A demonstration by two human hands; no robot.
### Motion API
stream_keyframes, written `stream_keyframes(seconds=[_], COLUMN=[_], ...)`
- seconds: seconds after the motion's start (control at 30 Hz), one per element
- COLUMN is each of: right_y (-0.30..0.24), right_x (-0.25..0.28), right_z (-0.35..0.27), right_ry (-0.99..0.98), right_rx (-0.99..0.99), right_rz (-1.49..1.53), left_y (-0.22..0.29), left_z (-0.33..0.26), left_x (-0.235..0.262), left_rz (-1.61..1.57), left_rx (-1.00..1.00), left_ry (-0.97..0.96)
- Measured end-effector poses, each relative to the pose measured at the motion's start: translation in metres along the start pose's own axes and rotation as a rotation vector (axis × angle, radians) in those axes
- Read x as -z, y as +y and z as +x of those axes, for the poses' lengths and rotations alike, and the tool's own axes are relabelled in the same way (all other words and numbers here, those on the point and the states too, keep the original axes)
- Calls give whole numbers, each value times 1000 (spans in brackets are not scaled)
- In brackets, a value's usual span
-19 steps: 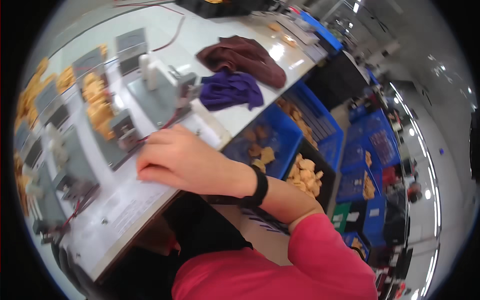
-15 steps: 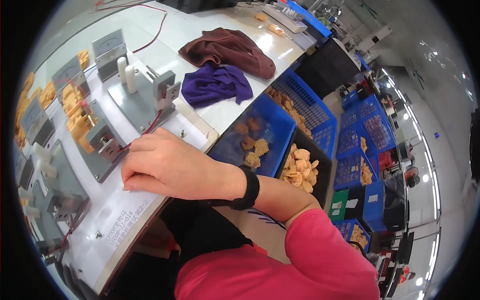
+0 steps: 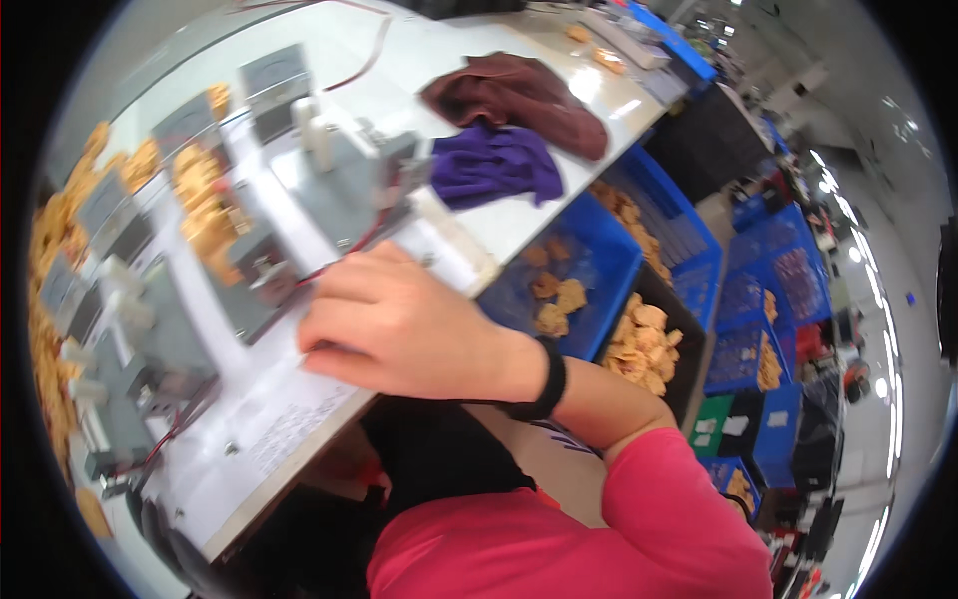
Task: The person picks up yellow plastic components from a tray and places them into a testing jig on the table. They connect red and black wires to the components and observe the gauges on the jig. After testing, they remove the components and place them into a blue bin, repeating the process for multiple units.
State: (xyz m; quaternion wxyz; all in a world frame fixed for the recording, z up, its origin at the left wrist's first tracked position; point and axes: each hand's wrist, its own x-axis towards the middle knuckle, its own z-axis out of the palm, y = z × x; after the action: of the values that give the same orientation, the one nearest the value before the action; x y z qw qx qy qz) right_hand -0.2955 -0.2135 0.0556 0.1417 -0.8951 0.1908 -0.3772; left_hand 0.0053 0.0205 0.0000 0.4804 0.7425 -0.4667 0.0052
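Note:
My right hand (image 3: pixel 394 324), with a black band at the wrist, lies over the front edge of the white board (image 3: pixel 269 384). Its fingers are curled and pressed together; whatever they hold, if anything, is hidden beneath them. Just beyond the fingers stands a grey metal test fixture (image 3: pixel 254 290) with a small clamp block and a red wire. Tan-yellow lumpy pieces (image 3: pixel 205 215) lie on that fixture. Beside it is another grey fixture (image 3: pixel 334 180) with two white pegs and a panel meter (image 3: pixel 274 75). My left hand is out of view.
More fixtures (image 3: pixel 150 329) stand at left, with a heap of tan pieces (image 3: pixel 60 230) behind. Purple cloth (image 3: pixel 494 165) and brown cloth (image 3: pixel 524 100) lie on the table. At right are a blue bin (image 3: pixel 589 250), a dark bin of tan pieces (image 3: pixel 639 344) and stacked blue crates (image 3: pixel 773 265).
The whole view has shifted, so the table, bins and my right hand appear further right, with some blur. Relative to the board, the hand stays in nearly the same place, still curled.

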Motion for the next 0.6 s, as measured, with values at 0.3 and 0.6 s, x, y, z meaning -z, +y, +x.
stream_keyframes(seconds=[0.3,0.6], right_y=[-7,-6], right_x=[8,7], right_z=[2,1], right_ry=[-76,-68], right_rx=[-37,-38], right_rz=[-62,-78], left_y=[10,27], left_z=[-6,-3], left_x=[-16,-16], left_rz=[-319,-198], left_rx=[169,160], left_ry=[31,65])
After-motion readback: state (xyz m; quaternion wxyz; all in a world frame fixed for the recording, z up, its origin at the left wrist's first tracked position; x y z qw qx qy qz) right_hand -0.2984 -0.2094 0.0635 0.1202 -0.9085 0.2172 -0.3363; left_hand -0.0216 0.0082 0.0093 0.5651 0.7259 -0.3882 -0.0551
